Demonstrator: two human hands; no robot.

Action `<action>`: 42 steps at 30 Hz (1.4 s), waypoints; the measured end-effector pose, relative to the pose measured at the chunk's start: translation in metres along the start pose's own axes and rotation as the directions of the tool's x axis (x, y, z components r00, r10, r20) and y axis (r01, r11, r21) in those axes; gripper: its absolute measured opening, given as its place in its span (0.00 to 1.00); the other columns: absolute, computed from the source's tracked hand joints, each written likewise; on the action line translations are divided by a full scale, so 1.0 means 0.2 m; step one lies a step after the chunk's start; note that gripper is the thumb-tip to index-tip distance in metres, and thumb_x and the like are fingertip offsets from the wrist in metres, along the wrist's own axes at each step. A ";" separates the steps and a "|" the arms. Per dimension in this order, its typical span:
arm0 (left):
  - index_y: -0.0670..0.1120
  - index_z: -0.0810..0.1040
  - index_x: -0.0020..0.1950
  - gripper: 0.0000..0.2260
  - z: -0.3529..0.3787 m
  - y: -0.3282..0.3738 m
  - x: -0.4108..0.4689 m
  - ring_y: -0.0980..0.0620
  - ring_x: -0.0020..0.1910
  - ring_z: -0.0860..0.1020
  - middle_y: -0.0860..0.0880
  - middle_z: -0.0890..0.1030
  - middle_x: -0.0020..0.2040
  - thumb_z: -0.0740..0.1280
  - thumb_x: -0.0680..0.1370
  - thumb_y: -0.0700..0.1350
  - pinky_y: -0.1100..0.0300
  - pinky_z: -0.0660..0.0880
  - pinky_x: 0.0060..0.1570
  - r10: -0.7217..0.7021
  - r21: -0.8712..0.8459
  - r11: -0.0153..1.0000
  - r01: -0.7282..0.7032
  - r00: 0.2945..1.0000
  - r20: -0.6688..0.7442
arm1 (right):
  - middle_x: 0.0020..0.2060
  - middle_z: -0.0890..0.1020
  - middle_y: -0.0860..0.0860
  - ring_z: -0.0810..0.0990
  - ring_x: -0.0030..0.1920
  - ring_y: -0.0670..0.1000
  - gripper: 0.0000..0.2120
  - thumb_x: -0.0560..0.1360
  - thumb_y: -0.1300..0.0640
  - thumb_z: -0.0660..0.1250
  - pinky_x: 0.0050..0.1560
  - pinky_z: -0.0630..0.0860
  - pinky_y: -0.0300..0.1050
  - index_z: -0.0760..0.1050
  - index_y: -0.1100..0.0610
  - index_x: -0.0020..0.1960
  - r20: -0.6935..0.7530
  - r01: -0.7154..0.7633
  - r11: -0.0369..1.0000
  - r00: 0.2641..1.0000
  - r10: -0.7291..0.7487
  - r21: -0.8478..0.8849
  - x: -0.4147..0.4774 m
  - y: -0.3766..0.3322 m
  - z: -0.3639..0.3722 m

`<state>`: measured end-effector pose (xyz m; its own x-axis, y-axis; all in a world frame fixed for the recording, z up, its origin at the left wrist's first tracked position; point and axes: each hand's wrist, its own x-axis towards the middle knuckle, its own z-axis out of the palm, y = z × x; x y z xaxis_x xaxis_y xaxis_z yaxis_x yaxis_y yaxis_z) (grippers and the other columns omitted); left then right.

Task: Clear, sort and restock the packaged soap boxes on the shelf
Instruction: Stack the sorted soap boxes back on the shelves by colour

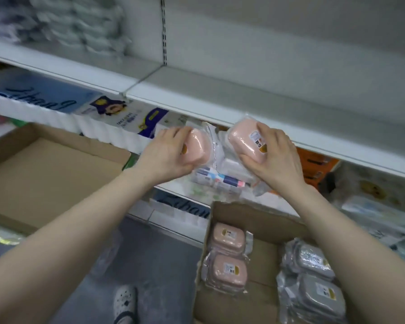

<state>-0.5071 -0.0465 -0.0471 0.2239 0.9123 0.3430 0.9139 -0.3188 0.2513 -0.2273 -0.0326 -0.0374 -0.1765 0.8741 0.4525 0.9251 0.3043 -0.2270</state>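
Note:
My left hand (167,152) grips a pink soap box (197,148) wrapped in clear plastic. My right hand (275,155) grips a second pink soap box (242,139) with a white label. Both are held side by side just below the front edge of the bare grey shelf (243,97). Below, an open cardboard box (262,258) holds two stacks of pink soap boxes (227,253) on its left and stacks of grey soap boxes (313,279) on its right.
A second open cardboard box (45,174) sits at the left. Toilet-paper packs (103,113) and other goods fill the lower shelves. Stacked packs (80,26) stand at the upper shelf's left. A shoe (124,305) shows on the grey floor.

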 end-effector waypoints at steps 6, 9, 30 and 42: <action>0.46 0.67 0.70 0.36 -0.33 -0.36 0.30 0.40 0.59 0.71 0.43 0.73 0.62 0.66 0.67 0.62 0.48 0.72 0.56 0.133 0.161 0.979 -0.122 0.989 -0.061 | 0.61 0.76 0.56 0.74 0.59 0.59 0.37 0.72 0.37 0.68 0.60 0.71 0.54 0.65 0.54 0.74 -0.062 -0.036 0.999 0.997 0.037 0.011 0.36 -0.28 0.11; 0.45 0.67 0.70 0.38 -0.46 -0.54 0.49 0.39 0.59 0.70 0.42 0.72 0.64 0.59 0.65 0.64 0.46 0.72 0.58 0.218 0.281 0.933 -0.224 0.975 0.053 | 0.61 0.76 0.57 0.74 0.59 0.60 0.37 0.71 0.37 0.68 0.59 0.72 0.54 0.65 0.54 0.74 -0.074 -0.091 0.996 0.993 0.090 -0.006 0.52 -0.41 0.18; 0.51 0.63 0.74 0.22 -0.21 -0.93 1.17 0.36 0.59 0.75 0.40 0.71 0.64 0.60 0.79 0.46 0.47 0.75 0.55 0.060 0.091 0.993 -0.079 0.980 0.187 | 0.55 0.77 0.58 0.76 0.55 0.63 0.32 0.69 0.38 0.69 0.54 0.74 0.54 0.69 0.52 0.68 0.055 -0.351 0.900 0.925 0.376 -0.258 1.07 -0.47 0.41; 0.53 0.51 0.77 0.42 -0.03 -0.80 1.45 0.42 0.73 0.62 0.45 0.59 0.76 0.60 0.68 0.68 0.51 0.65 0.69 -0.135 0.051 0.991 0.126 0.872 0.470 | 0.60 0.75 0.55 0.74 0.60 0.60 0.31 0.70 0.39 0.66 0.58 0.70 0.51 0.66 0.48 0.70 0.173 -0.316 0.894 0.908 0.382 -0.318 1.36 -0.32 0.55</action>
<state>-0.5903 0.2673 0.0179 0.2308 0.9597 -0.1603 0.9510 -0.1877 0.2456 -0.3706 0.2270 0.0055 0.1350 0.9753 0.1749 0.9897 -0.1240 -0.0720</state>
